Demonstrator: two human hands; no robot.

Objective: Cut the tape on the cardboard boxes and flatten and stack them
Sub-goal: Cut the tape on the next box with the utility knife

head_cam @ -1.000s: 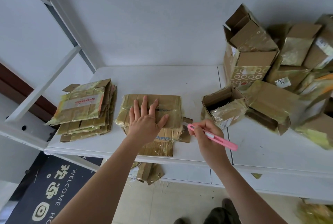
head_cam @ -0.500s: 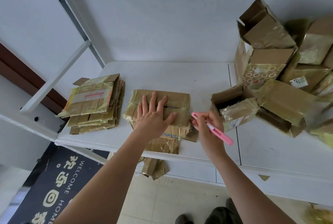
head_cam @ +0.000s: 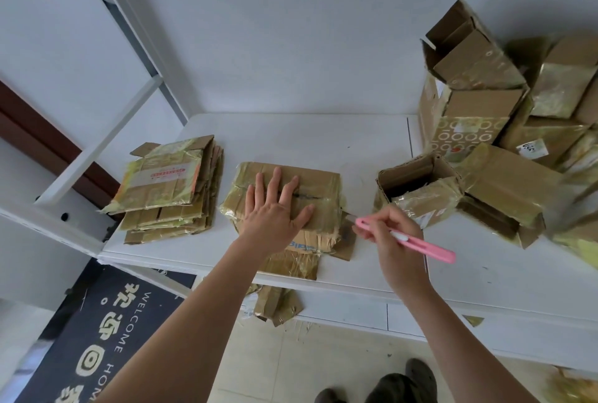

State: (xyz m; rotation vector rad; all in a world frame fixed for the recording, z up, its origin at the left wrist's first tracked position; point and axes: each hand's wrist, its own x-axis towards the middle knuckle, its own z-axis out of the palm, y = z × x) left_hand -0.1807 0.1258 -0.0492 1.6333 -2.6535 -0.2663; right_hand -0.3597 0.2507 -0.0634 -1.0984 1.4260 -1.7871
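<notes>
A flattened, tape-covered cardboard box [head_cam: 318, 187] lies in the middle of the white table [head_cam: 291, 140]. My left hand [head_cam: 273, 210] presses flat on it with spread fingers. To its right, my right hand [head_cam: 393, 239] grips a pink box cutter [head_cam: 407, 240], blade tip at the flattened box's right edge. A stack of flattened boxes [head_cam: 168, 189] sits at the table's left. An open small box [head_cam: 417, 189] stands just right of the cutter.
A heap of unflattened taped boxes [head_cam: 504, 130] fills the right of the table up to the wall. Cardboard scraps [head_cam: 278, 304] hang below the front edge. A dark welcome mat [head_cam: 97, 331] lies on the floor at left, beside a white shelf frame [head_cam: 97, 150].
The camera view shifted slightly. My right hand with the cutter stays at the box's right edge, and my left hand keeps pressing on the box.
</notes>
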